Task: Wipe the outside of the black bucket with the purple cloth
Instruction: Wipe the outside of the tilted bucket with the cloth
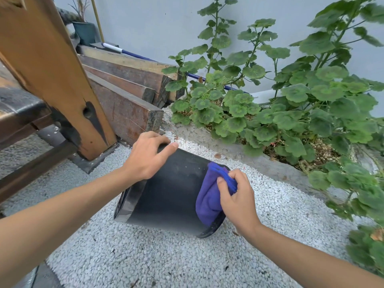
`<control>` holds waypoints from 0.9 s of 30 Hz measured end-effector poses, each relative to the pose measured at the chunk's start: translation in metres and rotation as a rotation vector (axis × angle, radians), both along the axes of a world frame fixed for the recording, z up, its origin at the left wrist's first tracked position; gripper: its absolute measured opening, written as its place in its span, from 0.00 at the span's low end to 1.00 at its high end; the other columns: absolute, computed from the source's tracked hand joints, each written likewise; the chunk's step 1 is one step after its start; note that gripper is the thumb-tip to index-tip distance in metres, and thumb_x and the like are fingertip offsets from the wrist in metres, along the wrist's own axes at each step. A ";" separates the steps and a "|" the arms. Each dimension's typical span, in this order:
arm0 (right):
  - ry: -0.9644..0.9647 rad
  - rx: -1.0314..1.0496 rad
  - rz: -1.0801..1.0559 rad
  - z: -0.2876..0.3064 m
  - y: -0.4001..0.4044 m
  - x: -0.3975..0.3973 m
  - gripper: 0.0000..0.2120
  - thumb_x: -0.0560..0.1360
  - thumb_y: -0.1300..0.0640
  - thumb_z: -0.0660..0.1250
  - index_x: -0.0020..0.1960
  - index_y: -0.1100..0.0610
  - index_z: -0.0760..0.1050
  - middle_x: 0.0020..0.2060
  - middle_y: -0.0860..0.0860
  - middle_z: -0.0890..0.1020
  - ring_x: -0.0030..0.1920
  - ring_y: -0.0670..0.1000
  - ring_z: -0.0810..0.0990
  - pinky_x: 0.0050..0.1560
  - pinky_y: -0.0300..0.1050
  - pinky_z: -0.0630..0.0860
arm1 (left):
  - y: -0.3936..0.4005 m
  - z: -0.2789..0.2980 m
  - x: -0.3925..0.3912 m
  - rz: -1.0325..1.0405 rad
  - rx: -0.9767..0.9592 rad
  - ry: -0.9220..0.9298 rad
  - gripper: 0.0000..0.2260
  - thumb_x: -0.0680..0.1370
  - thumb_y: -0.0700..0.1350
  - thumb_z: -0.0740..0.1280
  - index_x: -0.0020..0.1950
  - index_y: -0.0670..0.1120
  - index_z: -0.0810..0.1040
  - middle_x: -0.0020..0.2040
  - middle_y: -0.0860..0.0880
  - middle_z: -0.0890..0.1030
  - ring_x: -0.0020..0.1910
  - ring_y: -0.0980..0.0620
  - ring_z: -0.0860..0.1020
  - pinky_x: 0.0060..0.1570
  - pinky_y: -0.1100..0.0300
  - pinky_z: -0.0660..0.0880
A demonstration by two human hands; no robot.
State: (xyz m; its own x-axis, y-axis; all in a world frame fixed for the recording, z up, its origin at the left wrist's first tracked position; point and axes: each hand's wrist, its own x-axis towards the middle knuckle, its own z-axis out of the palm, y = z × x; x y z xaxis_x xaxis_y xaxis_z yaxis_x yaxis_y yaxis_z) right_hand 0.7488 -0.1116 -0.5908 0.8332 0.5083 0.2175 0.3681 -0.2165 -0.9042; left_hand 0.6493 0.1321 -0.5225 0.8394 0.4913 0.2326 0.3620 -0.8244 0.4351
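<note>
The black bucket (170,194) lies tipped on its side on white gravel, its rim toward the left and its base toward the right. My left hand (148,156) rests flat on the upper far side of the bucket, fingers curled over its edge. My right hand (236,196) grips the bunched purple cloth (208,199) and presses it against the bucket's wall near the base end. The inside of the bucket is hidden.
White gravel (145,256) covers the ground. A slanted wooden post (54,75) and stacked timber beams (124,94) stand behind the bucket. A concrete curb (259,161) borders a bed of leafy green plants (291,104) to the right. A grey wall rises behind.
</note>
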 end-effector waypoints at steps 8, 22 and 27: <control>-0.159 0.088 0.167 0.049 0.051 0.004 0.05 0.81 0.53 0.66 0.54 0.52 0.71 0.52 0.52 0.78 0.54 0.51 0.79 0.55 0.44 0.74 | 0.001 0.002 -0.011 -0.170 0.045 -0.062 0.42 0.79 0.69 0.42 0.43 0.35 0.79 0.43 0.38 0.81 0.47 0.45 0.77 0.57 0.54 0.65; -0.394 -0.344 0.183 0.037 0.079 -0.029 0.24 0.80 0.37 0.50 0.72 0.42 0.67 0.79 0.54 0.62 0.76 0.57 0.67 0.70 0.59 0.68 | -0.034 0.021 0.011 -0.016 -0.141 -0.241 0.17 0.77 0.64 0.53 0.37 0.56 0.73 0.34 0.54 0.75 0.40 0.51 0.72 0.48 0.51 0.68; -0.411 -0.393 0.157 0.032 0.080 -0.025 0.27 0.78 0.35 0.50 0.73 0.41 0.67 0.79 0.53 0.63 0.74 0.57 0.69 0.70 0.63 0.67 | -0.027 0.002 0.031 0.089 0.069 0.000 0.39 0.75 0.72 0.36 0.46 0.50 0.81 0.60 0.48 0.79 0.67 0.46 0.70 0.67 0.42 0.63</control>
